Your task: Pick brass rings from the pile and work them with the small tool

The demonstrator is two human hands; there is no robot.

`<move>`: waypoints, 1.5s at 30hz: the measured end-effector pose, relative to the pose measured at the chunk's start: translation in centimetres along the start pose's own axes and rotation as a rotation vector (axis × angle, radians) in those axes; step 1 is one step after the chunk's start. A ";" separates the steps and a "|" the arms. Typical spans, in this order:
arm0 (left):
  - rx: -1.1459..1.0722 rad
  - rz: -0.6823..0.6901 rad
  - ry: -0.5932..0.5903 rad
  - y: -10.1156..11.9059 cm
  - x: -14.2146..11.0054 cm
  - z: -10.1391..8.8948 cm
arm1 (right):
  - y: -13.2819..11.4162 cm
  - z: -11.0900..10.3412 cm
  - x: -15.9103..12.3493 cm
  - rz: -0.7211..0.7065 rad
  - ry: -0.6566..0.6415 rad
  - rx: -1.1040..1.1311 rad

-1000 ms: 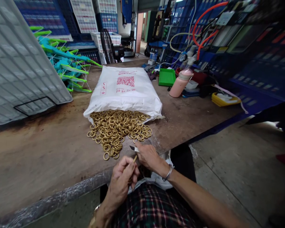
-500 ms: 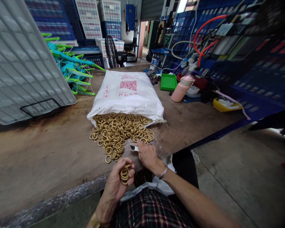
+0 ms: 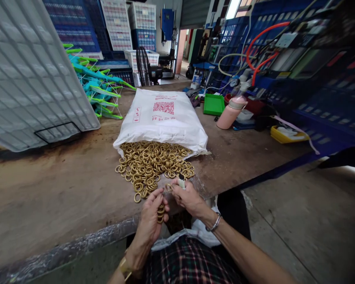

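Note:
A heap of brass-coloured rings (image 3: 149,163) spills from the mouth of a white woven sack (image 3: 165,118) onto the brown table (image 3: 62,189). At the table's near edge, my left hand (image 3: 152,213) is closed around several rings (image 3: 160,213). Beside it, my right hand (image 3: 189,197) pinches a single ring (image 3: 168,187) between thumb and finger. The same hand also keeps a small white-handled tool with a dark tip (image 3: 181,181), apparently a craft knife. The fingers of both hands come close together in front of the heap.
A white ribbed crate (image 3: 44,79) stands tilted at the left, with green and turquoise plastic parts (image 3: 100,86) behind it. To the right are a pink bottle (image 3: 230,113), a green tray (image 3: 213,104) and a yellow tray (image 3: 288,134). A black fan (image 3: 143,67) stands beyond the table.
My right hand has lifted a ring from the heap and come nearer to my left hand, its tool now pointing upward. My left hand has turned and risen slightly. The view has shifted a little.

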State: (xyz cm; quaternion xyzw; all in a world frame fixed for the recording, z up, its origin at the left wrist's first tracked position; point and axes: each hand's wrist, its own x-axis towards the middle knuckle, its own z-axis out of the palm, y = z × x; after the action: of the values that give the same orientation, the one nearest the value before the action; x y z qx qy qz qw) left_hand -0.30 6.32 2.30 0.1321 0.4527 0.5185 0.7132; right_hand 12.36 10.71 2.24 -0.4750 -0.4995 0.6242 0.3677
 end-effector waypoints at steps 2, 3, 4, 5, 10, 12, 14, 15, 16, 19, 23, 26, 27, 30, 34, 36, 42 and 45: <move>0.028 0.027 -0.006 -0.1 0.0 0.3 | -0.3 0.7 -0.5 0.075 -0.075 0.220; 0.041 0.043 -0.010 -0.1 0.0 0.4 | -0.4 0.9 -0.7 0.096 -0.106 0.279; 0.055 0.061 -0.009 -0.2 0.0 0.4 | -0.4 1.1 -0.8 0.110 -0.135 0.316; 0.072 0.076 -0.007 -0.3 0.1 0.4 | -0.3 1.2 -0.8 0.119 -0.157 0.334; 0.279 0.192 0.070 -0.5 0.5 -0.6 | 0.5 0.6 -0.3 0.065 -0.087 0.110; 0.439 0.277 0.117 -0.4 0.5 -0.8 | 0.4 0.2 -0.2 -0.025 -0.014 -0.076; 0.599 0.384 0.141 -0.1 0.3 -0.9 | -0.1 0.0 -0.1 -0.115 0.008 -0.234; 0.670 0.447 0.141 0.1 0.3 -0.9 | -0.4 0.0 -0.2 -0.155 0.003 -0.303; 0.731 0.509 0.136 0.2 0.2 -0.8 | -0.7 0.0 -0.2 -0.190 -0.005 -0.367; 0.841 0.619 0.106 0.3 0.2 -0.8 | -1.1 0.4 -0.2 -0.243 -0.012 -0.498; 0.822 0.537 0.076 -0.1 0.4 -1.1 | -0.7 0.6 0.1 -0.171 0.000 -0.464; 0.694 0.355 0.041 -0.4 0.4 -1.1 | -0.1 0.5 0.2 -0.097 -0.031 -0.375; 0.631 0.287 0.025 -0.4 0.4 -1.1 | 0.1 0.4 0.2 -0.074 -0.042 -0.343; 0.422 0.134 -0.049 -0.3 0.2 -0.9 | 0.3 0.3 0.2 -0.016 -0.056 -0.254; 0.236 0.048 -0.144 0.1 0.0 -0.6 | 0.1 0.5 0.2 -0.003 -0.071 -0.190; 0.199 0.026 -0.154 0.2 0.0 -0.5 | 0.0 0.5 0.1 -0.014 -0.078 -0.183; 0.188 0.039 -0.143 0.1 0.0 -0.6 | 0.2 0.4 0.2 -0.034 -0.039 -0.266; 0.187 0.053 -0.103 0.1 0.0 -0.7 | 0.3 0.2 0.1 -0.134 0.001 -0.459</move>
State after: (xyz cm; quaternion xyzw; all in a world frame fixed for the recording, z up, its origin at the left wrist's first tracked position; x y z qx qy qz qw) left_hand -0.90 6.16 1.93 0.2366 0.4582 0.4853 0.7061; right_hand 12.11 10.65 1.93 -0.5123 -0.6585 0.4683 0.2909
